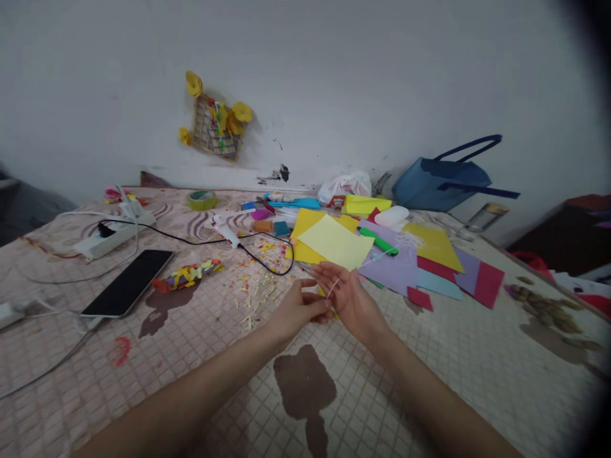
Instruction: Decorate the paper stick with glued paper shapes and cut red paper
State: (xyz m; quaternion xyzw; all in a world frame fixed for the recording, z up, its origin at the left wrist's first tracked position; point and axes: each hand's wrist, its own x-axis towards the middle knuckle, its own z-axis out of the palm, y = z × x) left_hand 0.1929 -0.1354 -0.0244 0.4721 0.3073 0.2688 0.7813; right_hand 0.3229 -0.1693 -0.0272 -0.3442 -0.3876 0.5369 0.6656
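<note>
My left hand [298,310] is pinched shut, its fingertips against the palm of my right hand [346,294]. My right hand is held palm up with the fingers stretched out, and a thin pale strip [333,287] lies across it. Whether the left fingers grip that strip I cannot make out. A bit of yellow paper [324,294] shows under the hands. Just beyond them lies a pale yellow sheet [337,243] on a stack of coloured papers [410,264].
A phone [128,282], a power strip [114,234], a glue gun [226,232] with black cord, a paper-wrapped roll [188,275], paper scraps [255,286], a tape roll [201,200], a green marker [379,242] and a blue bag [442,178] lie on the patterned cloth. A craft piece [214,124] hangs on the wall.
</note>
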